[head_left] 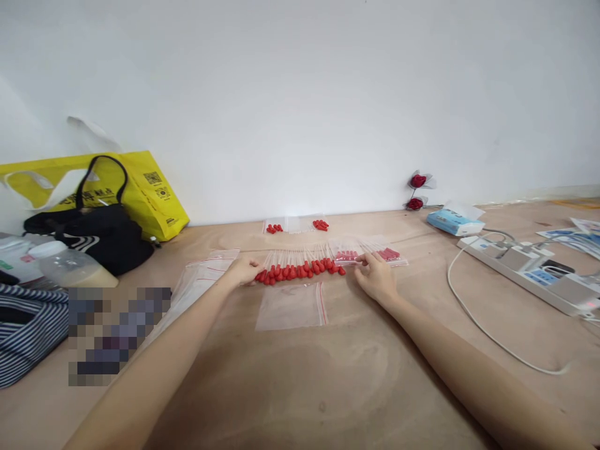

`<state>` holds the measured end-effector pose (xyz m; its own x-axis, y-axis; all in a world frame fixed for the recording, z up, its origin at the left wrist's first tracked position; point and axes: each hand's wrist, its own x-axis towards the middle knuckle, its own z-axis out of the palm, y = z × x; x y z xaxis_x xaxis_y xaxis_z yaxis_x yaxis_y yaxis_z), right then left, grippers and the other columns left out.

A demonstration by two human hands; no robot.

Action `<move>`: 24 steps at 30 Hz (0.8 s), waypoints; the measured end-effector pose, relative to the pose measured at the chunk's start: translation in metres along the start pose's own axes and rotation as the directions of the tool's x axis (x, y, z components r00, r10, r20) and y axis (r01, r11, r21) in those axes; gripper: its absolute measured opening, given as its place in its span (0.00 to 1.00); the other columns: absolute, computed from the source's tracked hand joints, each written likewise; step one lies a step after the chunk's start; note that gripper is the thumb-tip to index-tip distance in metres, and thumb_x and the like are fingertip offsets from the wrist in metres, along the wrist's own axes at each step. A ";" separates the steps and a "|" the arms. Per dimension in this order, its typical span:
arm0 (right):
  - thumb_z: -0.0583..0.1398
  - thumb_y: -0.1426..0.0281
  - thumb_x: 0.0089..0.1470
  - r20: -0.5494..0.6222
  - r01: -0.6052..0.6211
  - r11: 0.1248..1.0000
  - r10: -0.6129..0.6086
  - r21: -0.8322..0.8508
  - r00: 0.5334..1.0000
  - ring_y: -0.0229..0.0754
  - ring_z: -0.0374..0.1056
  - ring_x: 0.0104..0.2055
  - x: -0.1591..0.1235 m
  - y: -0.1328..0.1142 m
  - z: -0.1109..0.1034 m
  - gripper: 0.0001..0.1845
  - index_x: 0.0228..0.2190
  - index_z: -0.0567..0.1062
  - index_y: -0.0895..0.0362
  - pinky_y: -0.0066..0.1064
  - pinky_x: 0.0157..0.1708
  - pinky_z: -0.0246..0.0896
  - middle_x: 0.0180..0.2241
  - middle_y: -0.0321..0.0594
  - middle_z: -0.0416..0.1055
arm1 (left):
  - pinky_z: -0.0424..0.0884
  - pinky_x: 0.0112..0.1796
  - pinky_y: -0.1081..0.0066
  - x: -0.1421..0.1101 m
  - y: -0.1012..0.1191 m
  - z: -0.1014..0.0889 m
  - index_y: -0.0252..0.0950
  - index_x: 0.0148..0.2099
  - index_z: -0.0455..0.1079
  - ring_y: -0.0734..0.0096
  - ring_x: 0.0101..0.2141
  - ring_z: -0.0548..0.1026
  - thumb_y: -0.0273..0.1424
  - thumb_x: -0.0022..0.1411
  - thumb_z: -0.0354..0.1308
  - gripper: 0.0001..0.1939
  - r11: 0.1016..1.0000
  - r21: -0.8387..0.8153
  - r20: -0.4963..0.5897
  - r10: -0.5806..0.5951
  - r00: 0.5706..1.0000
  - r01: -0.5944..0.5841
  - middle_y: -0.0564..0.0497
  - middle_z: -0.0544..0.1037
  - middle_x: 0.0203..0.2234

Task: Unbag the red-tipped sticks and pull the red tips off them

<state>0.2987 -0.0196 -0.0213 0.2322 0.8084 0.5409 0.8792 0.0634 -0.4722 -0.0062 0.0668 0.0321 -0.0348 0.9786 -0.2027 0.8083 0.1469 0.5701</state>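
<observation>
A row of pale thin sticks with bulbous red tips [300, 271] lies across the table, tips toward me. At the row's left end my left hand [244, 272] has its fingers closed at the outermost red-tipped stick; the exact grip is small in view. My right hand [376, 276] is at the lower edge of a clear zip bag [400, 262], its fingers curled closed on that edge. Red-tipped sticks lie in this bag on both sides of my fingers. Just below the row, a flat clear zip bag [291, 307] with a red seal line lies between my hands.
More clear bags [206, 275] lie beside my left forearm. Behind the row are red-tipped pieces in a bag [293, 225]. A yellow bag [162, 206], black bag [103, 240] and bottle [75, 265] stand left. Tissues [452, 222] and a cabled power strip [520, 275] lie right.
</observation>
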 end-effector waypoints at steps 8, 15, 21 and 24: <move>0.54 0.71 0.48 0.052 0.172 0.968 -0.165 -0.181 0.985 0.43 0.62 0.35 0.015 0.015 0.010 0.11 0.32 0.75 0.55 0.32 0.33 0.56 0.34 0.43 0.66 | 0.65 0.20 0.79 0.001 -0.010 0.002 0.33 0.31 0.69 0.75 0.17 0.71 0.38 0.46 0.60 0.13 0.997 0.076 -0.044 0.007 0.999 -0.004 0.53 0.74 0.17; 0.51 0.66 0.53 -0.052 0.078 0.994 -0.082 -0.075 0.995 0.40 0.64 0.31 0.019 0.015 0.012 0.11 0.28 0.72 0.56 0.30 0.28 0.53 0.34 0.41 0.68 | 0.66 0.23 0.75 -0.008 -0.024 -0.002 0.34 0.33 0.70 0.73 0.18 0.71 0.40 0.54 0.52 0.14 0.989 0.119 -0.111 0.105 0.988 -0.091 0.52 0.74 0.19; 0.46 0.60 0.56 -0.262 -0.091 0.939 0.184 0.332 0.947 0.40 0.68 0.32 0.027 0.019 0.016 0.14 0.35 0.62 0.57 0.31 0.30 0.60 0.38 0.47 0.69 | 0.65 0.37 0.70 -0.040 -0.016 0.007 0.36 0.33 0.69 0.66 0.35 0.71 0.35 0.56 0.50 0.10 0.943 0.225 -0.276 0.303 0.912 -0.245 0.49 0.75 0.30; 0.44 0.57 0.57 -0.280 -0.073 0.876 0.230 0.477 0.932 0.40 0.69 0.36 0.026 0.019 0.013 0.15 0.36 0.59 0.57 0.31 0.32 0.62 0.42 0.50 0.68 | 0.64 0.40 0.70 -0.057 -0.008 0.020 0.38 0.33 0.70 0.68 0.35 0.70 0.36 0.57 0.50 0.10 0.813 0.257 -0.140 0.567 0.812 -0.523 0.50 0.73 0.32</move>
<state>0.3162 0.0100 -0.0257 0.5348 0.6045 0.5904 0.5545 0.2761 -0.7851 0.0012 0.0075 0.0236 0.3476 0.8980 0.2698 0.8263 -0.4294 0.3646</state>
